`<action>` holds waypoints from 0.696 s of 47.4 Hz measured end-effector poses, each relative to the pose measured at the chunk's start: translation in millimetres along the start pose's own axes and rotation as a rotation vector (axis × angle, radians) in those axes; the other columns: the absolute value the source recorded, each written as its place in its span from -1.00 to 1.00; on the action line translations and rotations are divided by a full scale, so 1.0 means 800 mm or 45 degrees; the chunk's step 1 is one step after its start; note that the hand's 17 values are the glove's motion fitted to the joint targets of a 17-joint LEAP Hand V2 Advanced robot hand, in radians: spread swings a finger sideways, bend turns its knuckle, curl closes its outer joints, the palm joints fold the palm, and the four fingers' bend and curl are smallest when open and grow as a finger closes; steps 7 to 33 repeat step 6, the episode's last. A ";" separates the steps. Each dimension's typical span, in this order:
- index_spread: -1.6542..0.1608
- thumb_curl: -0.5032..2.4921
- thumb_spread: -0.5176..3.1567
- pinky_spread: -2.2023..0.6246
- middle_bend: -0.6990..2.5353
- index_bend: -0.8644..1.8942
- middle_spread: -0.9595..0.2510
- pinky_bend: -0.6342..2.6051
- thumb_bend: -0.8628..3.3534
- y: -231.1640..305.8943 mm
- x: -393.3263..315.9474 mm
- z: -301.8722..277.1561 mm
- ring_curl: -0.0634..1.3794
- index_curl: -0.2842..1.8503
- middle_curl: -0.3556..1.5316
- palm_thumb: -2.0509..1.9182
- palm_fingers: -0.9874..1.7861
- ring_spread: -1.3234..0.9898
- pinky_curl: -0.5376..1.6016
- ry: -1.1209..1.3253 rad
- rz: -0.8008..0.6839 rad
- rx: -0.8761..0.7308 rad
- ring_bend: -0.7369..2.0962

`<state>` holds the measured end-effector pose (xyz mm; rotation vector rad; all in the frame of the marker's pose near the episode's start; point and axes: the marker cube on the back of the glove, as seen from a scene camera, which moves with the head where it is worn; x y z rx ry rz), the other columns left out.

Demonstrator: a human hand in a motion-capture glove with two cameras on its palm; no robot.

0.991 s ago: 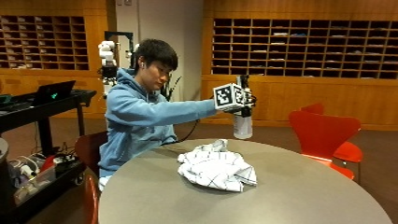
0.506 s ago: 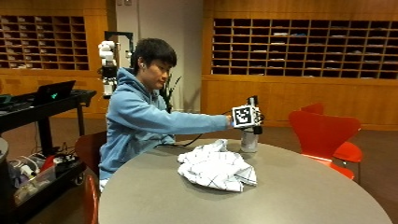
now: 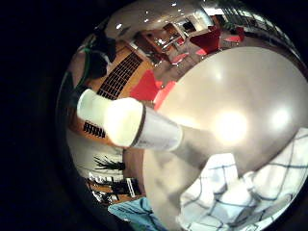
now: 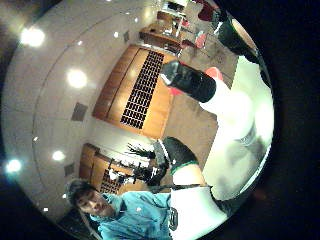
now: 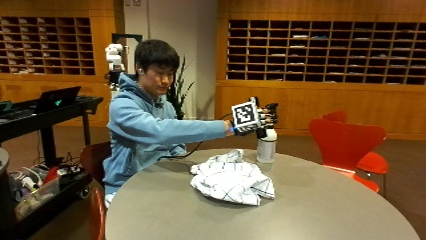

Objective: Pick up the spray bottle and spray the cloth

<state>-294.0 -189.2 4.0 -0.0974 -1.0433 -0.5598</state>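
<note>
Starting at the near edge, the round table (image 5: 319, 210) carries a white cloth with dark check lines (image 5: 233, 180), lying crumpled towards my side. The bottle (image 5: 266, 147) stands upright on the table just beyond the cloth, apart from it, with a pale body and a white neck. My right hand (image 5: 265, 119) is at the top of the bottle, on an arm stretched forward over the cloth in a blue sleeve (image 5: 180, 131). Its fingers point upward and look straight, not curled round anything. Whether the palm touches the bottle's head I cannot tell, since the hand covers that part in the outside view.

The little finger side palm view shows the bottle (image 3: 144, 127) close to my palm, its base on the table (image 3: 231, 96) and the cloth (image 3: 240, 192) beside it. No finger wraps the body there. The thumb side palm view shows black-tipped fingers (image 4: 192, 82) extended.

Beyond the table stands a red chair (image 5: 346, 145). Behind it is a wooden wall of pigeonholes (image 5: 319, 50).
</note>
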 end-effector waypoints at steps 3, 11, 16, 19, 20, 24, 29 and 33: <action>0.52 -0.29 -0.26 0.54 -0.39 -0.28 0.40 -0.39 -0.62 0.003 0.013 -0.019 -0.40 -0.37 -0.21 0.34 0.25 0.04 -0.15 0.204 -0.015 0.107 -0.23; 0.52 -0.30 -0.25 0.55 -0.40 -0.28 0.40 -0.40 -0.61 0.008 0.007 -0.029 -0.41 -0.39 -0.21 0.33 0.26 0.04 -0.15 0.231 -0.029 0.144 -0.24; 0.52 -0.30 -0.25 0.55 -0.40 -0.28 0.40 -0.40 -0.61 0.008 0.007 -0.029 -0.41 -0.39 -0.21 0.33 0.26 0.04 -0.15 0.231 -0.029 0.144 -0.24; 0.52 -0.30 -0.25 0.55 -0.40 -0.28 0.40 -0.40 -0.61 0.008 0.007 -0.029 -0.41 -0.39 -0.21 0.33 0.26 0.04 -0.15 0.231 -0.029 0.144 -0.24; 0.52 -0.30 -0.25 0.55 -0.40 -0.28 0.40 -0.40 -0.61 0.008 0.007 -0.029 -0.41 -0.39 -0.21 0.33 0.26 0.04 -0.15 0.231 -0.029 0.144 -0.24; 0.52 -0.30 -0.25 0.55 -0.40 -0.28 0.40 -0.40 -0.61 0.008 0.007 -0.029 -0.41 -0.39 -0.21 0.33 0.26 0.04 -0.15 0.231 -0.029 0.144 -0.24; 0.52 -0.30 -0.25 0.55 -0.40 -0.28 0.40 -0.40 -0.61 0.008 0.007 -0.029 -0.41 -0.39 -0.21 0.33 0.26 0.04 -0.15 0.231 -0.029 0.144 -0.24; 0.52 -0.30 -0.25 0.55 -0.40 -0.28 0.40 -0.40 -0.61 0.008 0.007 -0.029 -0.41 -0.39 -0.21 0.33 0.26 0.04 -0.15 0.231 -0.029 0.144 -0.24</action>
